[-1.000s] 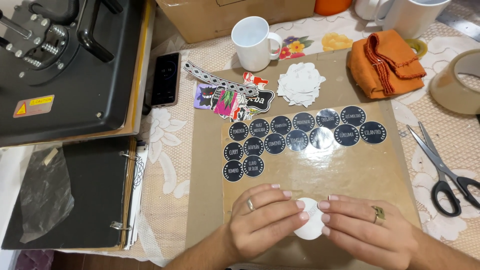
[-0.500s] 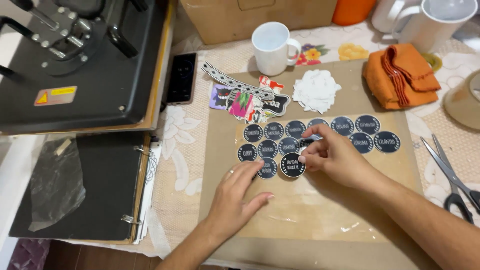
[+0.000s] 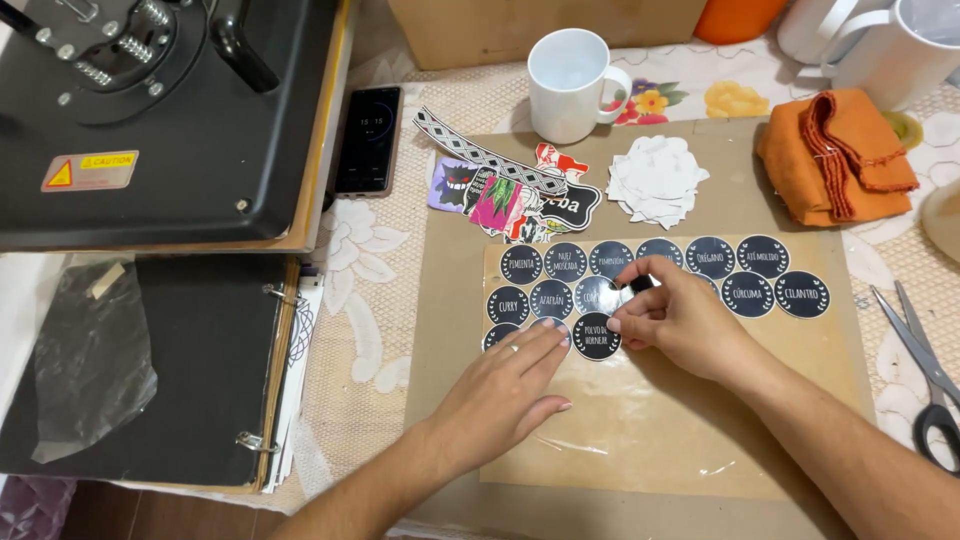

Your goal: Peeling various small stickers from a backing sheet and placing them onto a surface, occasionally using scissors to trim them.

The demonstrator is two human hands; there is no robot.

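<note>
Several round black stickers point(image 3: 745, 278) lie in rows on a clear film sheet point(image 3: 640, 420) over a brown paper mat point(image 3: 450, 290). My left hand point(image 3: 505, 390) rests flat on the sheet, its fingertips on the lower left stickers. My right hand point(image 3: 675, 315) is pinched on one round black sticker point(image 3: 632, 290) in the middle row, its fingers curled over it. A pile of white peeled backing circles point(image 3: 655, 180) lies above the rows.
A black heat press point(image 3: 150, 110) stands at the top left, a phone point(image 3: 368, 138) beside it. A black binder point(image 3: 150, 370) lies at the left. A white mug point(image 3: 570, 85), colourful stickers point(image 3: 500, 195), an orange cloth point(image 3: 835, 155) and scissors point(image 3: 925, 370) surround the mat.
Both hands moved from the mat's near edge, where they held a white backing circle, up to the sticker rows. The left hand now lies flat; the right pinches a sticker.
</note>
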